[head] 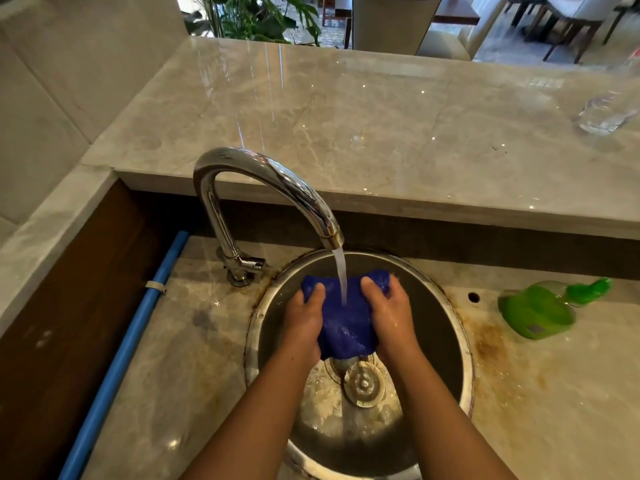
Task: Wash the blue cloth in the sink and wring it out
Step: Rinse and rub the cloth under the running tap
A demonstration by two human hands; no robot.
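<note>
Head view is looking down into a round metal sink [464, 358], where two bare forearms are reaching in from 6 o'clock. Nearest, a metal drain cover [363, 384] is lying on the wet bottom of the bowl, just below the hands. The left hand [304, 318] and the right hand [391, 317] are gripping the blue cloth [346, 327] between them, fingers curled round its sides and thumbs lying on top. The left is holding its 9 o'clock edge, the right its 3 o'clock edge. The cloth is hanging bunched and soaked over the middle of the bowl, its lower end drooping over the drain. A stream of water [341, 271] is falling onto its centre from the curved chrome tap [263, 173], standing at the sink's 10 o'clock. At 3 o'clock a green bottle [536, 311] is sitting on the stained stone counter [554, 393]. At 9 o'clock a blue pipe [131, 341] is running along the wall. Farther off, at 12 o'clock, a raised stone ledge [381, 116] is carrying a clear plastic bottle [606, 112] towards 2 o'clock, and leafy plants [256, 15] are showing beyond.
</note>
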